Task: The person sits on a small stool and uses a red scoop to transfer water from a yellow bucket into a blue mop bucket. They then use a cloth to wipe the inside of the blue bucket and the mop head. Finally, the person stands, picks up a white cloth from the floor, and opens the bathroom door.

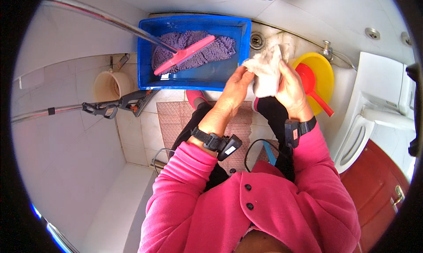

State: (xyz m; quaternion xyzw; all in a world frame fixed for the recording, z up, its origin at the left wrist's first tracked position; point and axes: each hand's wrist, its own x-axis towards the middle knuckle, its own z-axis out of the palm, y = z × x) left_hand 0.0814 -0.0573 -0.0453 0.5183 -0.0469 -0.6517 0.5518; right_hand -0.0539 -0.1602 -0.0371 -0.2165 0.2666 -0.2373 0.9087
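Both hands hold a crumpled whitish cloth (267, 75) over the floor, just right of a blue plastic tub (195, 86). My left hand (237, 88) grips the cloth's left edge near the tub's corner. My right hand (291, 88) has its fingers on the cloth's right side. Inside the tub lies a purple chenille mop head (211, 53) with a pink plastic frame (188, 53), in shallow water. Its metal pole (132, 29) leans up to the left. Right of my right hand, a red plastic dipper (307, 78) rests in a yellow basin (325, 78).
A round floor drain (257, 40) is behind the cloth. At the left stand a cream bucket (107, 86) and a mop with a grey head (140, 101). Below are a pinkish floor mat (172, 121) and my feet. A white washing machine (376, 84) and a red door (373, 187) are right.
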